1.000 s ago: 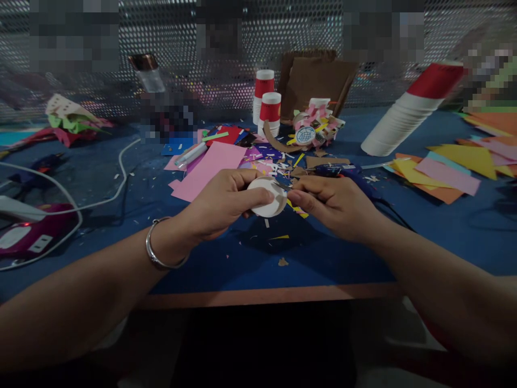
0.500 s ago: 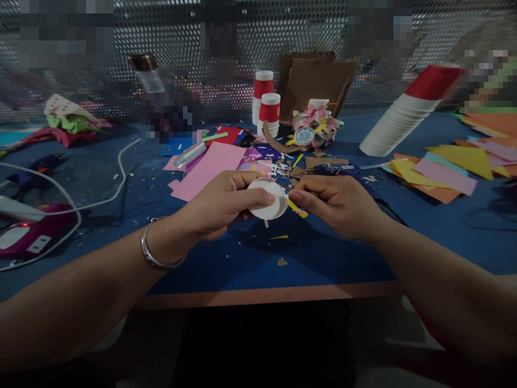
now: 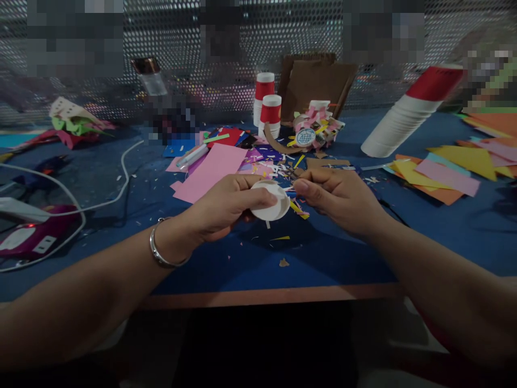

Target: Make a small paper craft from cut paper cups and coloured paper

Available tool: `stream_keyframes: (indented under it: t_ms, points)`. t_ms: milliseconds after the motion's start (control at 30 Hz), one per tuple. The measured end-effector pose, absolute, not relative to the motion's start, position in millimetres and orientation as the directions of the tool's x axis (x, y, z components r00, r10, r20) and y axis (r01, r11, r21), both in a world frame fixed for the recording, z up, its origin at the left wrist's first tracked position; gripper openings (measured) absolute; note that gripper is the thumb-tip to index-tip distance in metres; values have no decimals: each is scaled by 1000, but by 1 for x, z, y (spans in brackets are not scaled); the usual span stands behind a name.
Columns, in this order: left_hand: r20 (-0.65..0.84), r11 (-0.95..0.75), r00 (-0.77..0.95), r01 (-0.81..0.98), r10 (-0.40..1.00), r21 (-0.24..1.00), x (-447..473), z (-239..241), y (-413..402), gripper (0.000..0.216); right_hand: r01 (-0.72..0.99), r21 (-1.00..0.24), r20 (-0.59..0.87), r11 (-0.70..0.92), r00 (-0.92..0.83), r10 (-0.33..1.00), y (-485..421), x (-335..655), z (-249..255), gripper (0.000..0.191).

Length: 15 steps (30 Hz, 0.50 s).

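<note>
- White round piece (image 3: 266, 214): shallow, disc-like, plain matte white, looks like paper; thin low rim stands up round the flat face, clearest on its right side, with a grey shadow inside. Tilted, flat face towards the camera.
- Where: held in the air over the blue worktop (image 3: 226, 272), about midway between its left and right ends, back from the pinkish front edge (image 3: 278, 296).
- Left hand (image 3: 230, 202): gripping the piece, thumb laid across the face, other fingers behind and partly hidden. Metal bracelet (image 3: 155, 245) on wrist.
- Right hand (image 3: 337, 196): fingers closed in a pinch on a small dark tool (image 3: 293, 173), mostly hidden, type can't tell. Thin white strip (image 3: 289, 188) by the thumb tip, just beside the piece's rim; can't tell if attached.
- Beyond the hands: pink sheet (image 3: 216, 170) and colourful paper scraps (image 3: 278, 171), mid-worktop.
- Towards the back edge: red-and-white cups (image 3: 270, 113) standing, brown cardboard (image 3: 319, 89) upright.
- Towards the right end: leaning cup stack (image 3: 404, 121), loose coloured papers (image 3: 448, 172).
- Towards the left end: maroon power strip (image 3: 60, 229), white cable (image 3: 123, 161).
</note>
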<state>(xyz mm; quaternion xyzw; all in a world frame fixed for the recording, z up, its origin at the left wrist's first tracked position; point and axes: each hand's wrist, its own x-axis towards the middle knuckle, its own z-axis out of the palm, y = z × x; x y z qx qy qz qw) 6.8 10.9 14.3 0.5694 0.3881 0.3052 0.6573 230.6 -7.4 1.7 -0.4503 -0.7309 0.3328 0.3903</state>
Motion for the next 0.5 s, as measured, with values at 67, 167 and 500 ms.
stream_keyframes:
  t_ms: [67, 167, 500]
  points:
    - [-183, 174, 536, 68, 824, 982, 8, 14, 11, 17, 272, -908, 239, 320, -293, 926, -8, 229, -1, 55]
    - [-223, 199, 577, 105, 786, 974, 9, 14, 9, 21, 190, -944, 198, 269, -325, 925, -8, 227, -2, 53]
    - [-280, 249, 618, 138, 735, 959, 12, 14, 8, 23, 228, -901, 251, 370, -420, 872, -7, 224, 4, 51]
